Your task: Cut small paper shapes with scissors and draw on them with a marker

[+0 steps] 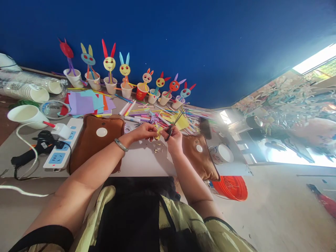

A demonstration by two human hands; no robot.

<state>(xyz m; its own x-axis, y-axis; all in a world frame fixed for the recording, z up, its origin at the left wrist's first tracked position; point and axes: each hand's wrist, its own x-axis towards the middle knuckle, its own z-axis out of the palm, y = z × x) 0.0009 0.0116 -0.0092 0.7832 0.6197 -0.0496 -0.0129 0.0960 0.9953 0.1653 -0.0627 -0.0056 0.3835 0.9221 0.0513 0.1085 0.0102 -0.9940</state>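
My left hand is closed in a pinch at a small yellow paper piece. In my right hand is a pair of scissors with dark handles, its blades pointing up and away to the right, clear of that piece. The fingertips of both hands come close together at the yellow paper, and its outline is partly hidden by them. Small yellow paper clippings lie on the white tabletop just below my hands.
Paper cups with rabbit-faced figures line the blue wall. Coloured paper sheets, markers and sticks lie before them. Two brown cushion-like bags flank my hands. At left are a power strip and glue gun; an orange basket stands lower right.
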